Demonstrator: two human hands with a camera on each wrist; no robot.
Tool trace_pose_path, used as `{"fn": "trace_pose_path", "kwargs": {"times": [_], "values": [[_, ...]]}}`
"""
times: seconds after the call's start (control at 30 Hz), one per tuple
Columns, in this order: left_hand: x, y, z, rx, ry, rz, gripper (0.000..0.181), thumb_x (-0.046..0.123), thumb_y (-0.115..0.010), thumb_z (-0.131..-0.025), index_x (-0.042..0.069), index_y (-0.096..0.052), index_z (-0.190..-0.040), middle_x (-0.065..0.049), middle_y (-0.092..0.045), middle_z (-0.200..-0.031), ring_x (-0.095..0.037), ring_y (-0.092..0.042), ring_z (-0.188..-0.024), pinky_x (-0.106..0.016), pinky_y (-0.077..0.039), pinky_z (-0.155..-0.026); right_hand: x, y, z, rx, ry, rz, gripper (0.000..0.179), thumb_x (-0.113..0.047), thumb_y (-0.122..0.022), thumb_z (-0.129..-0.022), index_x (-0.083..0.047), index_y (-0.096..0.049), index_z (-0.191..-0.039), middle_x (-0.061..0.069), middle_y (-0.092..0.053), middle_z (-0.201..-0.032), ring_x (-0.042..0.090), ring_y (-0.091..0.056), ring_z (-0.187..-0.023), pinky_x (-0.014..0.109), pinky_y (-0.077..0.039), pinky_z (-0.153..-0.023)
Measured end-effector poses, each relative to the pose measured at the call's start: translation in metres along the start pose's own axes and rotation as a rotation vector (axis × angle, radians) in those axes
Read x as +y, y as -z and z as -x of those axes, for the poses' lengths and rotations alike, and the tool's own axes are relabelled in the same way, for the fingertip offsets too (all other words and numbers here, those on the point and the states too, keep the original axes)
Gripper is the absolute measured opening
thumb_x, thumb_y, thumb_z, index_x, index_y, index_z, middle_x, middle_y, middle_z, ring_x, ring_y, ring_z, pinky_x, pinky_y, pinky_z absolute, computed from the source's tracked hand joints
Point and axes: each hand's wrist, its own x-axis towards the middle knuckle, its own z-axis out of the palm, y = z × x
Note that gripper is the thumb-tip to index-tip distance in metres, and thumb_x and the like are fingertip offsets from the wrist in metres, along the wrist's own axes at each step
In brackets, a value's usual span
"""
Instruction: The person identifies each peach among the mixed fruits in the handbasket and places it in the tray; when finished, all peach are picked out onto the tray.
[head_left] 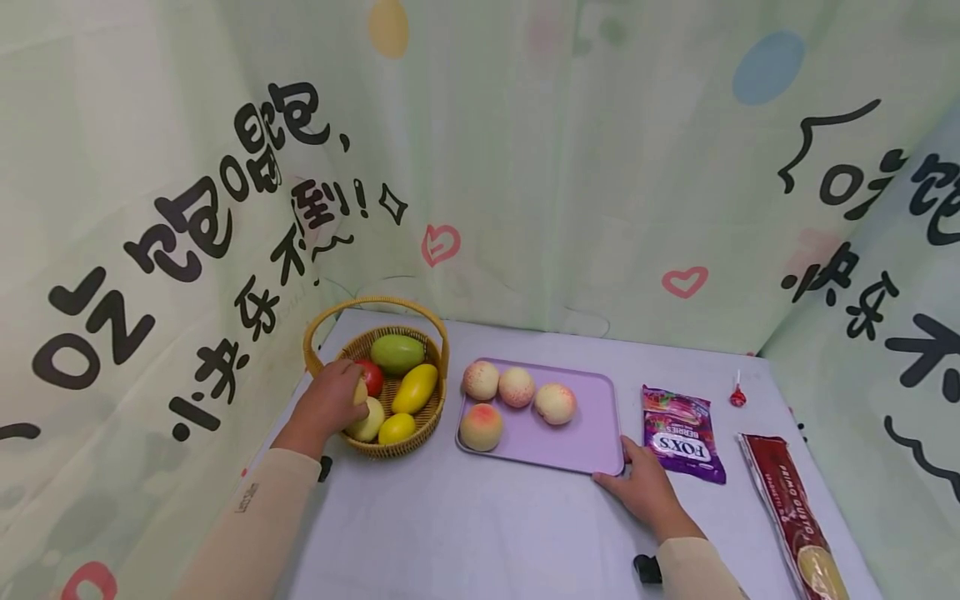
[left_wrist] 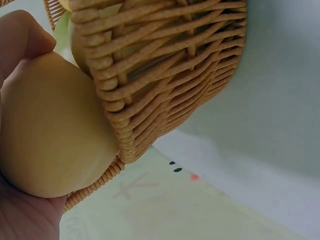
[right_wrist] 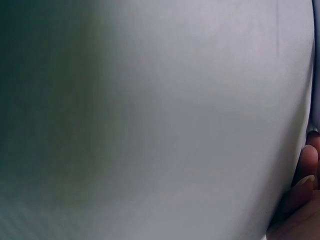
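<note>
My left hand grips a smooth pale yellow fruit at the left rim of the wicker basket; its exact kind is unclear. In the left wrist view the fruit sits against the basket's woven side. The basket also holds a green mango-like fruit, a yellow mango, a lemon, a partly hidden red fruit and a pale round fruit. My right hand holds the near right corner of a purple tray, where several peaches lie towards the left.
Right of the tray lie a purple candy bag, a red lollipop and a long spaghetti packet. A printed curtain encloses the white table at the back and sides. Small black objects sit near both wrists.
</note>
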Motion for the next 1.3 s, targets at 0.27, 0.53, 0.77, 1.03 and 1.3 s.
{"fn": "trace_pose_path", "kwargs": {"times": [0.27,0.53,0.77,1.03,1.3], "values": [[0.003,0.004,0.002,-0.001,-0.002,0.047,0.054,0.017,-0.076,-0.080,-0.005,-0.060,-0.126,-0.021,-0.059,-0.128,-0.038,-0.054,-0.113,-0.051,-0.050,-0.098,0.002,-0.001,0.000,0.000,0.004,0.000,0.105,-0.048,-0.080,-0.086,0.006,-0.026,-0.158,0.030,-0.050,-0.142,0.046,-0.048,-0.132,0.065,-0.037,-0.112],[0.007,0.009,0.004,0.001,0.017,0.097,0.053,0.015,-0.076,-0.082,-0.004,-0.059,-0.129,-0.020,-0.058,-0.130,-0.037,-0.052,-0.115,-0.052,-0.050,-0.098,0.001,0.002,-0.001,-0.002,0.004,0.005,0.107,-0.052,-0.079,-0.086,0.006,-0.026,-0.158,0.029,-0.050,-0.142,0.045,-0.048,-0.131,0.065,-0.037,-0.112],[0.009,0.009,0.004,0.026,0.010,0.127,0.057,0.017,-0.076,-0.081,-0.002,-0.058,-0.132,-0.019,-0.056,-0.135,-0.037,-0.051,-0.120,-0.053,-0.050,-0.100,0.002,0.002,-0.002,0.006,0.014,0.010,0.107,-0.052,-0.079,-0.085,0.008,-0.027,-0.157,0.030,-0.050,-0.140,0.046,-0.049,-0.129,0.065,-0.038,-0.111],[0.017,0.012,0.005,0.065,-0.014,0.178,0.057,0.016,-0.074,-0.080,0.000,-0.058,-0.133,-0.015,-0.056,-0.137,-0.035,-0.049,-0.126,-0.052,-0.049,-0.104,0.001,0.000,0.000,0.001,0.003,0.010,0.107,-0.051,-0.080,-0.085,0.007,-0.026,-0.157,0.029,-0.050,-0.140,0.045,-0.050,-0.128,0.065,-0.038,-0.111],[0.031,0.021,0.007,0.138,-0.101,0.198,0.052,0.012,-0.077,-0.081,0.000,-0.059,-0.128,-0.016,-0.058,-0.134,-0.035,-0.050,-0.127,-0.051,-0.048,-0.105,0.000,0.000,0.000,-0.006,-0.016,0.005,0.106,-0.050,-0.080,-0.086,0.005,-0.026,-0.158,0.029,-0.049,-0.142,0.046,-0.048,-0.132,0.065,-0.037,-0.113]]}}
